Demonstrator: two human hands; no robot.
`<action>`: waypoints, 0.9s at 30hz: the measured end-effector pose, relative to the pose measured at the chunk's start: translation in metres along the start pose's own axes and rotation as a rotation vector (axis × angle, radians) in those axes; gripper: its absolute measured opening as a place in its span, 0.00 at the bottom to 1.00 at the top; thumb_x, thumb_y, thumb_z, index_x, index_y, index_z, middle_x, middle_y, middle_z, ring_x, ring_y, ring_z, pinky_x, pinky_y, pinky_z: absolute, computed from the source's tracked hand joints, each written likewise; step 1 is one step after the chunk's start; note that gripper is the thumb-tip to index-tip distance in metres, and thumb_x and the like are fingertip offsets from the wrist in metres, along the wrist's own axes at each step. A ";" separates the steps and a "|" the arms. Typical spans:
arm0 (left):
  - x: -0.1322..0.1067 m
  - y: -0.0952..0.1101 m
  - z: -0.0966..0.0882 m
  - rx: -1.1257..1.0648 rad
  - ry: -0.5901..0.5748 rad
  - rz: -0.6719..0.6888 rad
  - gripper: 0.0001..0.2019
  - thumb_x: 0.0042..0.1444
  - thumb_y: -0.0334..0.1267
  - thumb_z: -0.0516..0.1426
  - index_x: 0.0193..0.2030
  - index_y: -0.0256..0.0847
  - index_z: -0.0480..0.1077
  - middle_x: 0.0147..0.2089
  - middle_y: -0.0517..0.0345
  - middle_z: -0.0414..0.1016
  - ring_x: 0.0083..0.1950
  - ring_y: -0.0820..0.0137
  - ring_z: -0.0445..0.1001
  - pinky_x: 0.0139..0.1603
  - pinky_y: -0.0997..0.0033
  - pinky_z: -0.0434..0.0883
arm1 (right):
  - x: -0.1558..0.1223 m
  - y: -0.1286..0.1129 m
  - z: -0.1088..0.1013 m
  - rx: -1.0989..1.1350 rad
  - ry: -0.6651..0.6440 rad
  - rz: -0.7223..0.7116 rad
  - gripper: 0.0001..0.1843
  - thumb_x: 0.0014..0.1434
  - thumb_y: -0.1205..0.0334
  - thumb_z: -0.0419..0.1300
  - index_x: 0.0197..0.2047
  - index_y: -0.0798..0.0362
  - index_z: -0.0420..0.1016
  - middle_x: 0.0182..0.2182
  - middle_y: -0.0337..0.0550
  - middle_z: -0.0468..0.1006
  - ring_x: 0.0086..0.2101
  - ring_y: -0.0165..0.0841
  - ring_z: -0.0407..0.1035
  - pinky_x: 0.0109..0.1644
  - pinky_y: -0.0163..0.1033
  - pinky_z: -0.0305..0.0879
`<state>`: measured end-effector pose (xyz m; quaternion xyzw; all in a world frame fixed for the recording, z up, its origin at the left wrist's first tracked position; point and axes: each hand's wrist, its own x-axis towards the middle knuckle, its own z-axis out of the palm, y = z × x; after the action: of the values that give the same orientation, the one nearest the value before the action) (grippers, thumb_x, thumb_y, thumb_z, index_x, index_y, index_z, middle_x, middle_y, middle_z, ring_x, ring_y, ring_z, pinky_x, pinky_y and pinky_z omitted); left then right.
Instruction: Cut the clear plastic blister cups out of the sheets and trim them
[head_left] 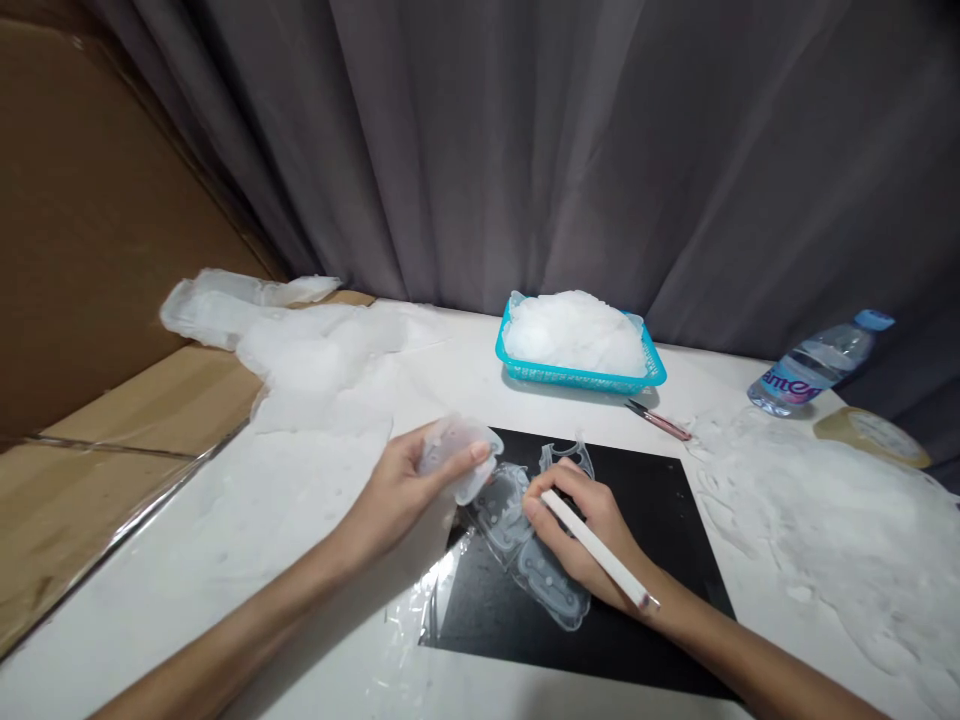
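Observation:
My left hand (420, 478) is closed around a small stack of translucent, rounded plastic pieces (461, 455), with the thumb on top. Between the fingers of my right hand (581, 520) is a slim white pen-like tool (600, 550), gripped like a pencil; its working tip is hidden by the fingers. Under and beside that hand, a clear moulded plastic sheet (551, 585) with rounded shapes lies on a black mat (645, 620). A cut-out plastic frame scrap (568, 458) rests just beyond the right hand's fingers.
A blue basket (581, 378) heaped with translucent pieces stands at the back. Snips (660, 420) lie to its right, before a water bottle (814, 370) and a tape roll (874, 435). Plastic scraps (847, 530) cover the right side; plastic sheets (315, 350) pile near cardboard (150, 400) at left.

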<state>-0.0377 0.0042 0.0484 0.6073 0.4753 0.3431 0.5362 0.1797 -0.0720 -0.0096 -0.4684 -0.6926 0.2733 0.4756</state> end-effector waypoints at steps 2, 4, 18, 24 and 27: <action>-0.005 0.000 0.006 -0.039 -0.062 -0.005 0.17 0.57 0.52 0.68 0.33 0.38 0.77 0.27 0.61 0.76 0.27 0.72 0.71 0.29 0.75 0.68 | 0.002 -0.002 -0.002 -0.013 0.057 -0.013 0.04 0.67 0.65 0.60 0.42 0.50 0.77 0.35 0.40 0.79 0.38 0.35 0.71 0.44 0.40 0.66; -0.011 0.000 0.011 -0.072 -0.088 0.002 0.16 0.57 0.50 0.68 0.31 0.38 0.77 0.26 0.62 0.74 0.27 0.73 0.69 0.28 0.77 0.66 | 0.001 -0.004 -0.003 -0.023 0.105 -0.025 0.06 0.68 0.65 0.60 0.46 0.49 0.77 0.38 0.41 0.80 0.41 0.36 0.72 0.47 0.41 0.68; -0.022 0.000 0.027 -0.199 -0.183 -0.057 0.13 0.55 0.45 0.70 0.30 0.36 0.80 0.26 0.61 0.75 0.28 0.76 0.69 0.30 0.79 0.67 | -0.004 -0.017 -0.009 0.031 0.105 -0.086 0.05 0.69 0.67 0.60 0.46 0.49 0.76 0.37 0.40 0.78 0.39 0.35 0.70 0.44 0.42 0.68; -0.022 -0.009 0.030 -0.194 -0.260 -0.121 0.17 0.59 0.49 0.67 0.32 0.35 0.81 0.31 0.54 0.80 0.31 0.72 0.73 0.34 0.76 0.69 | 0.004 0.001 -0.013 -0.124 0.090 -0.176 0.09 0.72 0.70 0.54 0.43 0.50 0.75 0.36 0.42 0.78 0.38 0.35 0.70 0.44 0.43 0.67; -0.021 -0.012 0.031 -0.248 -0.298 -0.155 0.19 0.63 0.52 0.64 0.35 0.34 0.82 0.35 0.48 0.84 0.36 0.68 0.78 0.39 0.73 0.73 | 0.011 0.019 -0.023 -0.249 0.145 -0.186 0.08 0.72 0.68 0.55 0.45 0.50 0.74 0.36 0.43 0.78 0.38 0.37 0.70 0.45 0.44 0.67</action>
<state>-0.0178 -0.0267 0.0324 0.5422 0.3902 0.2632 0.6961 0.2069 -0.0557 -0.0115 -0.4760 -0.7253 0.1056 0.4861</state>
